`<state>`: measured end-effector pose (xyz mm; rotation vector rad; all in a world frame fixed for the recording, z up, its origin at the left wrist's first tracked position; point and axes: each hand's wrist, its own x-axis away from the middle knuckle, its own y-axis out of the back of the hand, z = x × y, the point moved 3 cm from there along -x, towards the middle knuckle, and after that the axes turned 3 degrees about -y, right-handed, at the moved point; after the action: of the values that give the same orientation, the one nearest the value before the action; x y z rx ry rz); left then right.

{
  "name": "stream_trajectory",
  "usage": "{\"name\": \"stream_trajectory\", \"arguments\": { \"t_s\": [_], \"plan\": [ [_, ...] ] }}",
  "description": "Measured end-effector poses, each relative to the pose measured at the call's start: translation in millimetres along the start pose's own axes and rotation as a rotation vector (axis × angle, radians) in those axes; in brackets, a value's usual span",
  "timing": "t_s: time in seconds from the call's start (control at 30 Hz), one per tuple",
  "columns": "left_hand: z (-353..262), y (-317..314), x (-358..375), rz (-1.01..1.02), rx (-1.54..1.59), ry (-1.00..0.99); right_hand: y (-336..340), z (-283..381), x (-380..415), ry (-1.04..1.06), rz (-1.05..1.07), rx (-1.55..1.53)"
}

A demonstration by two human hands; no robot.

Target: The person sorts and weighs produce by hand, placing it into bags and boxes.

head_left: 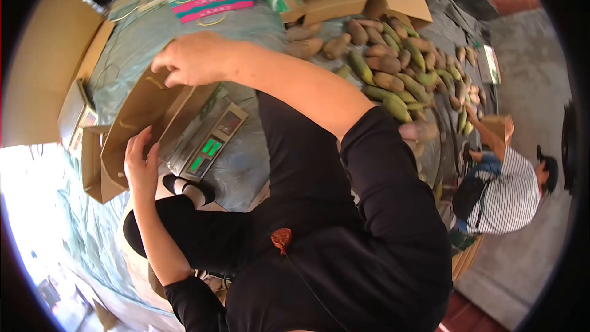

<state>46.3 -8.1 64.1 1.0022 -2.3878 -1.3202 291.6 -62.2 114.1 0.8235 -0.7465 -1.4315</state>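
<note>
Scale-top paper bag [138, 126], mouth leftward.

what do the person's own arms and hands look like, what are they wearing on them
Both hands are bare: no gloves, rings or watch show on the left hand or the right hand. The forearms are bare too. Black sleeves are pushed up to about the elbows, part of a loose black top. A thin dark cord runs down the front of the top.
</note>
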Motion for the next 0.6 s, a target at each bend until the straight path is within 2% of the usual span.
{"name": "stream_trajectory", "arguments": {
  "t_s": [0.03,0.07,0.13,0.2,0.27,0.33,0.47,0.53,0.6],
  "plan": [
    [2.1,-1.4,0.5,0.014,-0.021,0.002,13.3,-4.4,12.2,-0.036,-0.105,-0.140],
    [3.3,-3.1,0.1,0.025,-0.043,0.006,17.6,-15.7,24.7,-0.056,-0.115,-0.138],
    [7.4,-9.1,0.1,0.067,-0.074,0.018,28.3,-47.7,58.5,-0.083,-0.493,-0.409],
    [11.5,-13.8,-0.9,0.104,-0.112,0.034,21.4,-84.6,98.7,-0.185,-0.700,-0.464],
    [16.2,-18.5,-1.6,0.136,-0.145,0.048,-5.2,-126.6,144.2,-0.415,-0.724,-0.378],
    [22.9,-23.2,-2.4,0.166,-0.156,0.039,-53.3,-166.8,197.4,-0.557,-0.670,-0.294],
    [39.1,-32.7,-4.2,0.210,-0.181,0.107,-174.5,-207.8,316.4,-1.006,-0.255,-0.110],
    [47.6,-36.3,-4.1,0.235,-0.181,0.139,-225.4,-206.9,374.3,-1.023,-0.240,-0.094],
    [43.5,-38.1,-4.3,0.252,-0.213,0.143,-253.9,-196.5,415.2,-1.111,0.034,-0.083]
  ]
}}
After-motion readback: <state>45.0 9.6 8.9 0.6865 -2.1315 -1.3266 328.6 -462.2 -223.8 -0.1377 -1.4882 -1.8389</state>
